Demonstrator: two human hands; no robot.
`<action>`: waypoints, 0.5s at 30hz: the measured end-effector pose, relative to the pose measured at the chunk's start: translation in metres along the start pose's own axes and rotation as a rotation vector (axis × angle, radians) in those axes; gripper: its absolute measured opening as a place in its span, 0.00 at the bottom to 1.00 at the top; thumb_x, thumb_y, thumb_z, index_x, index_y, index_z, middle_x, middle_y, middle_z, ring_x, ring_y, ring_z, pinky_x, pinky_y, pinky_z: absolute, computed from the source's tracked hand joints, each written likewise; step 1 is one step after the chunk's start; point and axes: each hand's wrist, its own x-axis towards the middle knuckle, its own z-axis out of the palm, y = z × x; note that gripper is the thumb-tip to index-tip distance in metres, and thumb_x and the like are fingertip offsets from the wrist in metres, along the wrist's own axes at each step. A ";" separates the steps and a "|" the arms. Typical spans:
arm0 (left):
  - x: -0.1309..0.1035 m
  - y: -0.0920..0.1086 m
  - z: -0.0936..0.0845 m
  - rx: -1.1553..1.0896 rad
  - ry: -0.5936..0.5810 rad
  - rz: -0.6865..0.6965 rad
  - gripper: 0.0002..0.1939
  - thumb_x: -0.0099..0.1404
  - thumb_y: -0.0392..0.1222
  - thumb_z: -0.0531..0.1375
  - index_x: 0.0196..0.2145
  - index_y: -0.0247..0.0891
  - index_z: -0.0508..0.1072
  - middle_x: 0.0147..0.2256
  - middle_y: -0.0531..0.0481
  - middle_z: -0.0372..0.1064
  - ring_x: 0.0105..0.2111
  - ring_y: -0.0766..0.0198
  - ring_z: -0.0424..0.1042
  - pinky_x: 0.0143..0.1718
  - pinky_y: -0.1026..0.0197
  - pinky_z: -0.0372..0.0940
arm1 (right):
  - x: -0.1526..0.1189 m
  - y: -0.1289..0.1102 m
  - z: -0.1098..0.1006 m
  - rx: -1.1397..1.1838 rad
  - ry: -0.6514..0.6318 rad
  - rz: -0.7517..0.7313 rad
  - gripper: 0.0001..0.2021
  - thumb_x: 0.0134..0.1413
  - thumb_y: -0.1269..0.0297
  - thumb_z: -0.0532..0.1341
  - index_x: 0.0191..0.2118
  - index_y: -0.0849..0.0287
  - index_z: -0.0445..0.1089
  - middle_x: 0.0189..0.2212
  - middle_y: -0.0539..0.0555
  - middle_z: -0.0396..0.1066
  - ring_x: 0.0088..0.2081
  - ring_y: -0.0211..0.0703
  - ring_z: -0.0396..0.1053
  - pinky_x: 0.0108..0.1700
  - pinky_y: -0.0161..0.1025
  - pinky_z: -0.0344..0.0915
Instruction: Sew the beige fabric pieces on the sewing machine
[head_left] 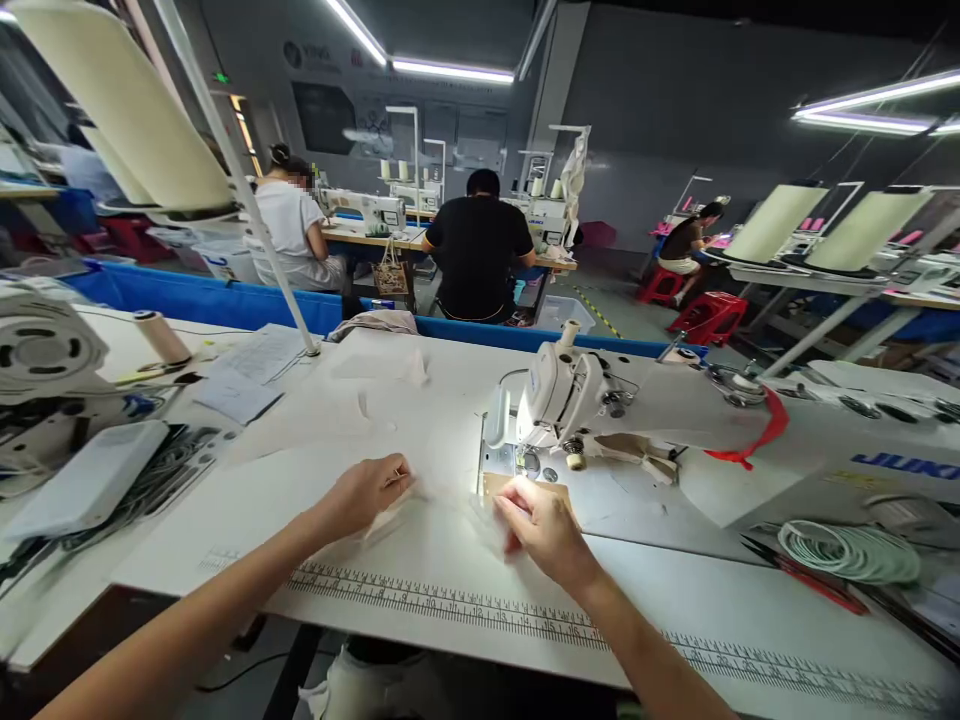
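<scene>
A thin, sheer whitish piece of fabric (pixel 390 517) stretches between my two hands, low over the white tabletop; its outline is faint. My left hand (pixel 371 490) pinches its left end, fingers closed. Closed too, my right hand (pixel 541 528) grips the other end just in front of the sewing machine (pixel 559 395). The machine's lamp lights the needle area, and the needle and presser foot are above the metal plate (pixel 501 462). A brown card-like piece (pixel 559 492) lies partly behind my right hand. More pale sheer fabric (pixel 322 425) lies flat beyond my left hand.
A printed ruler (pixel 480 605) runs along the table's front edge. Red-handled scissors (pixel 817 580) and a coil of pale green cord (pixel 847 552) lie at right. At left are papers (pixel 247 375), a thread cone (pixel 161 338) and a white box (pixel 94 480). Several people sit beyond.
</scene>
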 end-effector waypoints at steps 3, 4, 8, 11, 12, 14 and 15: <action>0.011 -0.009 -0.011 0.317 0.011 0.014 0.10 0.64 0.46 0.49 0.31 0.40 0.65 0.27 0.51 0.69 0.26 0.60 0.66 0.27 0.61 0.53 | 0.002 0.004 -0.002 -0.461 0.038 -0.067 0.16 0.63 0.64 0.51 0.23 0.57 0.59 0.19 0.49 0.65 0.22 0.41 0.66 0.26 0.37 0.57; 0.015 -0.012 -0.017 0.410 0.025 0.039 0.10 0.65 0.45 0.50 0.33 0.39 0.66 0.31 0.49 0.71 0.30 0.58 0.68 0.28 0.61 0.55 | 0.003 0.005 -0.001 -0.620 0.078 -0.084 0.16 0.63 0.65 0.51 0.23 0.57 0.59 0.21 0.51 0.67 0.25 0.43 0.67 0.26 0.37 0.56; 0.032 -0.027 -0.038 0.616 0.214 0.123 0.11 0.65 0.44 0.52 0.41 0.37 0.69 0.41 0.44 0.70 0.45 0.53 0.66 0.33 0.59 0.61 | 0.004 0.010 -0.002 -0.958 0.170 -0.026 0.09 0.63 0.66 0.53 0.31 0.58 0.65 0.29 0.55 0.70 0.31 0.48 0.69 0.28 0.40 0.57; 0.040 -0.042 -0.041 0.686 0.233 0.088 0.12 0.66 0.40 0.49 0.39 0.37 0.71 0.41 0.43 0.70 0.44 0.52 0.67 0.32 0.58 0.62 | -0.007 0.013 -0.013 -0.926 0.200 -0.026 0.06 0.62 0.68 0.54 0.33 0.58 0.65 0.31 0.55 0.69 0.33 0.49 0.68 0.32 0.41 0.59; 0.042 -0.045 -0.038 0.695 0.226 0.083 0.13 0.66 0.38 0.48 0.37 0.37 0.72 0.40 0.43 0.70 0.43 0.53 0.67 0.31 0.58 0.62 | -0.013 0.015 -0.017 -0.886 0.211 -0.059 0.06 0.62 0.69 0.54 0.33 0.58 0.65 0.30 0.55 0.68 0.33 0.48 0.68 0.33 0.42 0.59; 0.044 -0.049 -0.032 0.700 0.242 0.088 0.14 0.66 0.36 0.46 0.34 0.37 0.71 0.39 0.42 0.70 0.41 0.53 0.67 0.30 0.59 0.61 | -0.028 0.015 -0.021 -0.795 0.243 -0.144 0.09 0.63 0.69 0.51 0.32 0.58 0.66 0.28 0.54 0.67 0.32 0.47 0.66 0.34 0.42 0.59; 0.045 -0.049 -0.030 0.694 0.266 0.089 0.14 0.66 0.36 0.45 0.33 0.37 0.71 0.38 0.42 0.70 0.41 0.53 0.67 0.29 0.59 0.60 | -0.036 0.015 -0.021 -0.753 0.257 -0.186 0.10 0.64 0.69 0.50 0.34 0.58 0.66 0.28 0.54 0.66 0.32 0.47 0.65 0.35 0.42 0.59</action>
